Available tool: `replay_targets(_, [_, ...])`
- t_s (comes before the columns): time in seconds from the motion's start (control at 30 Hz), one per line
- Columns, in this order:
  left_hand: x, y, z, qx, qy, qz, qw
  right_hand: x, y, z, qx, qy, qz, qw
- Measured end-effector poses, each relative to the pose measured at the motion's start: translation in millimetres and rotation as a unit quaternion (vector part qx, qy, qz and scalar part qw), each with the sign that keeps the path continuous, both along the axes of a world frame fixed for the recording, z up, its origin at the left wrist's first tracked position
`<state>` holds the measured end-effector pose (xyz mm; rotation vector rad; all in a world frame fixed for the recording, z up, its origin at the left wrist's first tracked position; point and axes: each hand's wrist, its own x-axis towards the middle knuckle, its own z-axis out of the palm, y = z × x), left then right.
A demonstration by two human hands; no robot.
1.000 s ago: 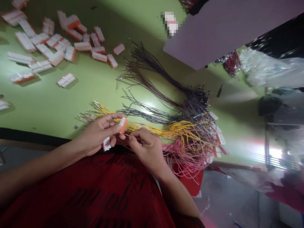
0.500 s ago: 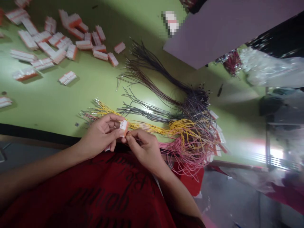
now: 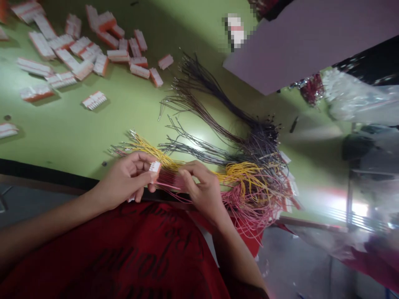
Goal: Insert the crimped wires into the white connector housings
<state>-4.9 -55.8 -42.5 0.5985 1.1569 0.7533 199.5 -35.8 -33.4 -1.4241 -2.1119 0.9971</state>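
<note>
My left hand (image 3: 124,181) pinches a white-and-orange connector housing (image 3: 155,167) between thumb and fingers. A pink wire (image 3: 170,185) runs from the housing's orange side to the right. Under the lower fingers, a sliver of a second white housing (image 3: 131,199) shows. My right hand (image 3: 201,187) is just right of the connector, thumb and forefinger bent together in a loose pinch. Whether anything is between those fingertips is hidden. Yellow wires (image 3: 168,161) with metal terminals lie on the table behind both hands, and more pink wires (image 3: 246,203) are bunched to the right.
Several loose connector housings (image 3: 84,68) are scattered over the green table (image 3: 131,112) at the upper left. Bundles of black wires (image 3: 215,87), brown wires (image 3: 199,110) and grey wires (image 3: 199,154) lie ahead. A purple sheet (image 3: 280,50) and a plastic bag (image 3: 358,99) occupy the upper right.
My right hand was pinching a wire at the connector's orange side; it has drawn back to the right. The connector has shifted slightly left in my left hand, with the pink wire now visible.
</note>
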Motion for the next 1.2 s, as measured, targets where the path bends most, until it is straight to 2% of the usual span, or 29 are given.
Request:
replay_targets(0.07, [-1.1,1.7,0.5,-0.01,0.009,-0.014,1.0,8.3,5.2,-9.3,0.101,-0.115,0.005,0.988])
replay_targets(0.13, [-0.8,3.0,0.7,-0.014,0.008,-0.031,0.999,13.8,5.7,-16.4,0.159,-0.199,0.025,0.967])
replay_targets(0.27, [0.7,4.3,1.5,-0.025,0.013,-0.063,0.998,17.7,0.1,-18.7,0.204,-0.209,0.031,0.956])
replay_targets(0.43, [0.1,4.6,2.9,-0.034,0.019,-0.095,0.995,16.1,-1.9,-17.2,0.239,-0.245,0.075,0.937])
replay_targets(0.53, [-1.0,3.9,2.6,-0.035,0.018,-0.119,0.992,21.8,-1.4,-12.6,0.22,-0.172,0.044,0.959])
replay_targets(0.63, [-1.0,3.5,2.3,-0.037,0.003,-0.137,0.99,38.0,-3.6,0.6,0.133,-0.044,-0.004,0.99])
replay_targets(0.7, [0.5,4.0,2.6,-0.04,-0.007,-0.141,0.989,50.6,-5.8,11.2,0.075,0.019,-0.04,0.996])
replay_targets(0.77, [3.4,5.1,3.1,-0.043,-0.015,-0.143,0.989,58.2,-6.8,19.3,0.054,0.043,-0.076,0.995])
replay_targets(0.87, [9.8,7.4,3.2,-0.041,-0.021,-0.155,0.987,50.8,-4.7,20.6,0.067,0.037,-0.081,0.994])
replay_targets(1.0, [18.0,10.8,1.9,-0.033,-0.002,-0.195,0.98,19.2,4.4,3.2,0.063,0.001,-0.025,0.998])
replay_targets(1.07, [19.5,12.5,2.5,-0.042,0.02,-0.209,0.977,11.6,10.1,-5.7,0.054,-0.032,-0.019,0.998])
replay_targets(1.13, [18.3,13.9,4.5,-0.055,0.043,-0.212,0.975,16.9,15.0,-8.5,0.053,-0.072,-0.041,0.995])
replay_targets(1.2, [15.3,14.7,7.2,-0.068,0.065,-0.215,0.972,33.3,17.9,-3.3,0.058,-0.098,-0.094,0.989])
